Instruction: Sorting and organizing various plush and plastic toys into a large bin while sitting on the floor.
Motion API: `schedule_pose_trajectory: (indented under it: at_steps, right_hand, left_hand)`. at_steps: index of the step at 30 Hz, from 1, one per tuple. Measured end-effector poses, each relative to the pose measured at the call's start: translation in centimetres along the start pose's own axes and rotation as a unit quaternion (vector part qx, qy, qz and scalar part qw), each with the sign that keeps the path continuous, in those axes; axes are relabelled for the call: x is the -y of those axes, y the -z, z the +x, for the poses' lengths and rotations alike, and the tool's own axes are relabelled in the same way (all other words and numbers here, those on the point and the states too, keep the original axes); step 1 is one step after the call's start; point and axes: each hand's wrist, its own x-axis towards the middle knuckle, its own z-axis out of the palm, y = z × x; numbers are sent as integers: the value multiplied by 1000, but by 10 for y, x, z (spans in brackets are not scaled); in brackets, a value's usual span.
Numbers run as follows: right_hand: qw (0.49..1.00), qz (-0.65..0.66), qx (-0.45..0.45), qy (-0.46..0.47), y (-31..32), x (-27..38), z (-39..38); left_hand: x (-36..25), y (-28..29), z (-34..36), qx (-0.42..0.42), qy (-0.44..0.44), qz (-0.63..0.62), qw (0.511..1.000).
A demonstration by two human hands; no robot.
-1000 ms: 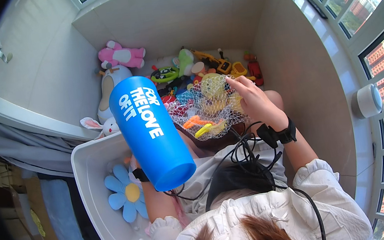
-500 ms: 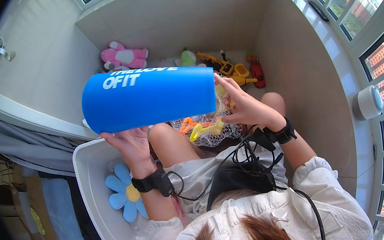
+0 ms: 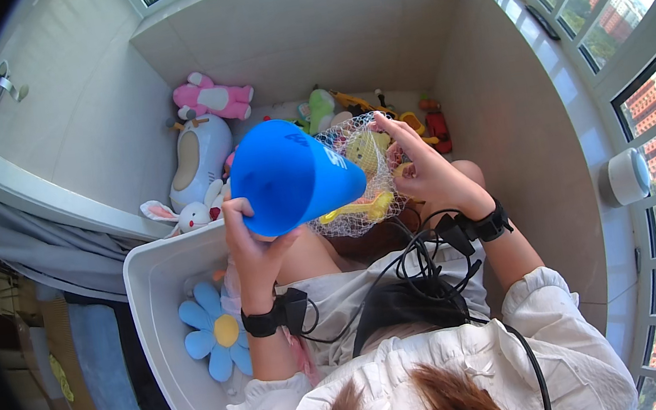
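Observation:
A large blue plastic cup (image 3: 312,169) lies tilted in front of me, its wide open mouth toward my left and its narrower base pointing right. My left hand (image 3: 253,236) is closed on the rim at the mouth. Just beyond the base hangs a white net bag (image 3: 368,218) with a yellow plush toy (image 3: 367,152) and a yellow plastic piece (image 3: 378,204) inside. My right hand (image 3: 434,182) holds the right side of the net, its fingers at the upper edge. Whether the cup's base touches the net, I cannot tell.
At my left stands a white bin (image 3: 150,314) holding a blue flower cushion (image 3: 226,331). Against the far wall lie a pink plush (image 3: 214,98), a pale rounded toy (image 3: 200,160), a white bunny (image 3: 193,214) and a yellow toy digger (image 3: 413,122). Black cables (image 3: 411,256) cross my lap.
The cup has turned from lying sideways so that its mouth shows, and its base has swung lower. My left hand has risen to the rim. The net bag is spread higher beside my right hand.

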Motion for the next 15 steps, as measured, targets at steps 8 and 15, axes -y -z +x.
schedule_pose_trajectory:
  at_steps: [8,15]
  right_hand:
    - [996,67,0,57,-2,23,7]
    - [984,157,25,75,5,34,11]
  left_hand:
    - [8,-55,-15,161,48,164,972]
    - [27,-85,-8,195,-147,250,937]
